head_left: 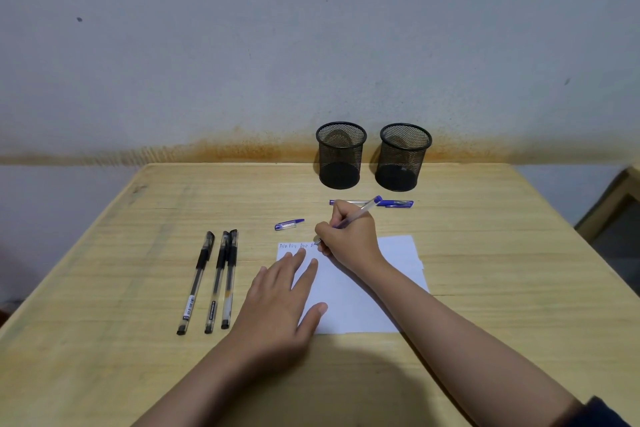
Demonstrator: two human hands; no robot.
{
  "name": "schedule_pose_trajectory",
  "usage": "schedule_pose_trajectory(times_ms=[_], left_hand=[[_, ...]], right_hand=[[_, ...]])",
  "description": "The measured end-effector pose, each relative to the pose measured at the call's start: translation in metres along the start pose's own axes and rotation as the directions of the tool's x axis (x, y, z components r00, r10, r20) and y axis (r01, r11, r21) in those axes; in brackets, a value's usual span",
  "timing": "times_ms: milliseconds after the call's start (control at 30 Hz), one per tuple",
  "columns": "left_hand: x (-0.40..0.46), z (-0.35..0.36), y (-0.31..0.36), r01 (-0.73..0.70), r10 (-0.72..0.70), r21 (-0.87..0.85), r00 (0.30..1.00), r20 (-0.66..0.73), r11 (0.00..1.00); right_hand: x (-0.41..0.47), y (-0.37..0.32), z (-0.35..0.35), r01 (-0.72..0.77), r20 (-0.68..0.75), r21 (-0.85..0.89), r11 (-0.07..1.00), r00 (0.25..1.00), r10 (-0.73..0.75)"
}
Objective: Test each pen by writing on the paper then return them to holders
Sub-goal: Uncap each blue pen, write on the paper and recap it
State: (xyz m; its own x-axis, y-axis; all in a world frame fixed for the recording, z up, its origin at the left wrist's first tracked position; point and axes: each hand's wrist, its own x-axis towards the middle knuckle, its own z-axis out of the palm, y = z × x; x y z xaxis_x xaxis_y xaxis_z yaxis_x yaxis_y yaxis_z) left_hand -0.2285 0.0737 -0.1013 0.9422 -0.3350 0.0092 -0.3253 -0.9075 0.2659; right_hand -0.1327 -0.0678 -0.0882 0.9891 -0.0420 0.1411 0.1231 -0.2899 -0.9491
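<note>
Right hand (349, 239) clenched around an uncapped blue pen (360, 213), tip down on the paper (398, 263) near its far left corner, end of a short handwritten line. Left hand (277, 298) flat and released, fingers spread, pressing on the paper's left edge. Paper lying near the middle of the table (104, 340), slightly toward the right. Loose blue cap (289, 224) on the table just beyond the paper's far left corner. Capped blue pen (394, 203) lying crosswise beyond the right hand, partly hidden by it. Two black mesh holders (341, 156) (401, 158) side by side at the table's far edge. Three capped black pens (216, 281) in a row left of the paper, two of them touching.
</note>
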Motion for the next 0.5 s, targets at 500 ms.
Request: schedule_pose_trajectory(times_ms=[500], left_hand=[[-0.0005, 0.0026, -0.0023, 0.01, -0.01, 0.004, 1.0, 0.004, 1.0]], right_hand=[[0.001, 0.0018, -0.0002, -0.02, -0.032, -0.026, 0.999, 0.999, 0.019]])
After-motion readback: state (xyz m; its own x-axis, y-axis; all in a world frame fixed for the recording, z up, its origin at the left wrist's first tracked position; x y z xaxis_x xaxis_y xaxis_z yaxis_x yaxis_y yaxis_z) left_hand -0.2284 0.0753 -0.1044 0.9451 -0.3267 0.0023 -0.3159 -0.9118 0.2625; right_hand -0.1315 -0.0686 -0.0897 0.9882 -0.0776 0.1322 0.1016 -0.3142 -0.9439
